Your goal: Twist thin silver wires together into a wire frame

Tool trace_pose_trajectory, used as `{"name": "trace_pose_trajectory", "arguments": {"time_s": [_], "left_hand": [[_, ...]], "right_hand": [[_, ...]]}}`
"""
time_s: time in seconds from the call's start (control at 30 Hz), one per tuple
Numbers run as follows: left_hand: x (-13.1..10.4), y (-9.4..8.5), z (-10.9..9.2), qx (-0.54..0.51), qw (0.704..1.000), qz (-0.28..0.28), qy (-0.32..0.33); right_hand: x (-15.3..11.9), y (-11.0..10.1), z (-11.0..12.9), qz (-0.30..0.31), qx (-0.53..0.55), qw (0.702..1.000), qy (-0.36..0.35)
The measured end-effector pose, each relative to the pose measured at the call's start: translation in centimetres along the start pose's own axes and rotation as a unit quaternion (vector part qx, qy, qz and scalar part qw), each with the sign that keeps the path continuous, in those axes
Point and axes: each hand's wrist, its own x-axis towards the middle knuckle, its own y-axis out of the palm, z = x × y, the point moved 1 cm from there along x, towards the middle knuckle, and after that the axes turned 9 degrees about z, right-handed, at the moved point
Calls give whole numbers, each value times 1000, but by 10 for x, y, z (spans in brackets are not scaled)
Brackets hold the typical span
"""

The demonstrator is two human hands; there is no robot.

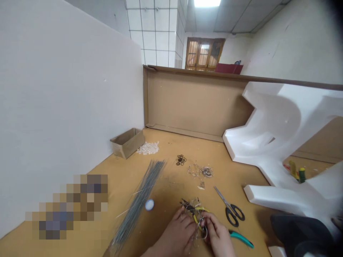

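My left hand (180, 230) is at the lower middle, its fingers curled in against a tangle of thin bent wire (198, 206). Across from it, my right hand (218, 233) has its thumb and fingers pinched on wire from the same tangle. Pliers with dark jaws and yellow handles (197, 218) lie amid the wire between both hands, partly covered. Whether a hand grips the pliers too, I cannot tell. A teal handle (242, 238) sticks out to the right of my right hand. Black-handled scissors (229, 208) rest just beyond that hand.
Left of my hands lie a bundle of long straight wires (142, 200) and a small round white-blue disc (149, 204). Farther back are black rings (181, 160), more bent wire (206, 172), clear small pieces (148, 147) and a cardboard box (127, 142). White foam (257, 139) stands right.
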Motion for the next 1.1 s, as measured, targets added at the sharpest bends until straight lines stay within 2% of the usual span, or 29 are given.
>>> {"name": "trace_pose_trajectory", "arguments": {"time_s": [0.1, 0.23, 0.6, 1.1], "left_hand": [[-2, -11, -8, -24, 1000, 5, -8], [-3, -16, -11, -34, 999, 12, -24], [-4, -23, -17, -46, 999, -10, -26], [-4, -22, -16, -31, 999, 2, -33]], "right_hand": [[-1, -1, 1, -3, -10, 1000, 0], [-1, -1, 1, -1, -13, 1000, -1], [-2, -1, 1, -1, -5, 1000, 9], [-2, 0, 3, 10, -12, 1000, 14]]}}
